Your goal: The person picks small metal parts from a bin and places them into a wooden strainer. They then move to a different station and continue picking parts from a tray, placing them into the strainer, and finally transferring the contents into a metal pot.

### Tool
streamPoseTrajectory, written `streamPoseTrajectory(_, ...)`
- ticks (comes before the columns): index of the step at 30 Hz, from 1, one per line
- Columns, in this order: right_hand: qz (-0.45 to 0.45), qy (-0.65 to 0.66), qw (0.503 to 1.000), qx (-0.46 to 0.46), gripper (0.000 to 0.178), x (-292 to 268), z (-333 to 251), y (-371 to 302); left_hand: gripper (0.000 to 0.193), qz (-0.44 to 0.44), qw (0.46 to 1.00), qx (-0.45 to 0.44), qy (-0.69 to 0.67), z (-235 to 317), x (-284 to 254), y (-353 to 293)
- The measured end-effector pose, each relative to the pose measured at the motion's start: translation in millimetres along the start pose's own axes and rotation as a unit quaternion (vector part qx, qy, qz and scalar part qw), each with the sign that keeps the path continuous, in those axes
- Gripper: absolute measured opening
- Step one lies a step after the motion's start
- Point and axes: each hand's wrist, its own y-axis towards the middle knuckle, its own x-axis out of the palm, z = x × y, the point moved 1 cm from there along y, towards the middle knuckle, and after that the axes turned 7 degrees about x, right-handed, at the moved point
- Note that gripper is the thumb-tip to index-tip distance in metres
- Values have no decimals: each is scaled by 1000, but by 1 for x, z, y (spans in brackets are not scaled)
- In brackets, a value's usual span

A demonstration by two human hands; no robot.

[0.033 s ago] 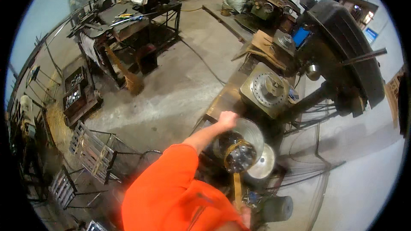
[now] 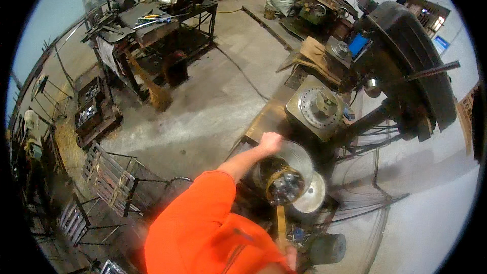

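Note:
My left hand [image 2: 272, 142] is closed at the upper rim of a shiny metal basin [image 2: 299, 153]. Over that basin, a round strainer-like scoop [image 2: 285, 186] holds several dark and silvery metal pieces. Its flat yellow handle [image 2: 281, 223] runs down towards me, and my right hand [image 2: 290, 257] is closed round the lower end, partly cut off from sight by my orange clothing. A pale round lid or pan [image 2: 310, 193] lies beside the basin on the right, partly covered by it.
Beyond the basin stands a drill press [image 2: 406, 61], with a round indexing fixture [image 2: 319, 105] on a square base. A dark grey cylinder [image 2: 328, 248] is at lower right. Slatted metal racks [image 2: 109, 180], a broom [image 2: 158, 96] and a cluttered workbench [image 2: 152, 25] are at left.

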Motion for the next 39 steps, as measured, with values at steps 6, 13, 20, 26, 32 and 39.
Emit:
streamPoseTrajectory(6,-44,-42,998,17,40,-2,-8,0,21,-28,1000,-13,7,-7,2,2)
streamPoseTrajectory(13,-13,-40,999,-29,42,-33,1,4,22,-46,999,-14,0,-1,3,6)
streamPoseTrajectory(20,9,-40,999,-22,41,-47,4,0,20,-38,999,-13,-9,5,-8,3)
streamPoseTrajectory(26,-4,-42,999,-3,43,-48,2,1,20,-38,999,-14,-13,4,-11,2)
streamPoseTrajectory(32,4,-53,998,-45,42,-27,0,2,21,-55,998,-22,-12,5,-7,4)
streamPoseTrajectory(39,57,-79,984,-146,41,6,14,3,18,-42,999,-30,6,-8,3,5)
